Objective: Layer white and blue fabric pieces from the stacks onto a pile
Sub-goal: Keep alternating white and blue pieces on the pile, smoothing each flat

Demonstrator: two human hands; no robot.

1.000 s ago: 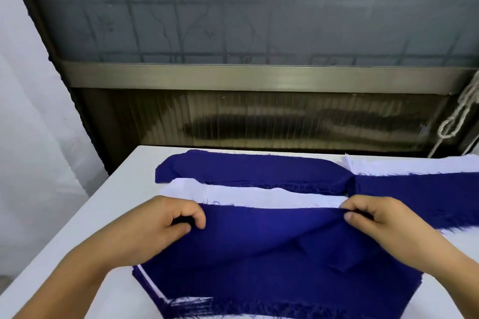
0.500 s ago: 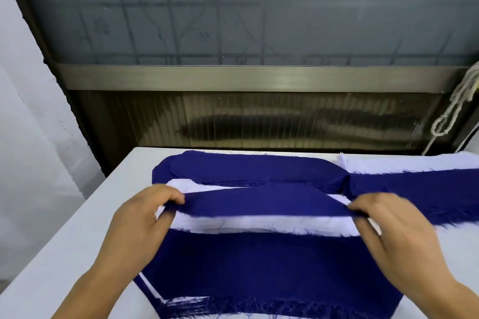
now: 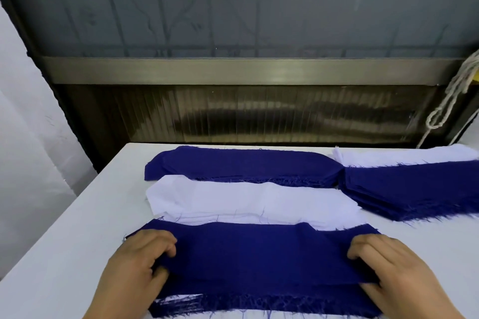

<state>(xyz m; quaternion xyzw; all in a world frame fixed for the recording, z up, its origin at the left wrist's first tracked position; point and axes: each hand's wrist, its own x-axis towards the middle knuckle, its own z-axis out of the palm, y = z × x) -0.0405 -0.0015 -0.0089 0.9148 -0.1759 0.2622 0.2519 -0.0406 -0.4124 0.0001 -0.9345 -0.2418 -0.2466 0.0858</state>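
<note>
While our left hand [image 3: 138, 259] curls its fingers over the left end of the top blue piece [image 3: 259, 254], thumb tucked under the edge, our right hand [image 3: 388, 269] grips the right end the same way, thumb beneath the cloth. We cannot see either thumb tip fully. This piece spans the gap between both hands, lying on the pile [image 3: 259, 304] nearest us, whose frayed lower edge is cut off by the frame. Just beyond sits the white stack [image 3: 246, 202], then a blue stack [image 3: 241, 163] behind it. Another blue stack [image 3: 414, 189] lies to the right over a white stack [image 3: 404, 156], all on the white table [image 3: 77, 228].
</note>
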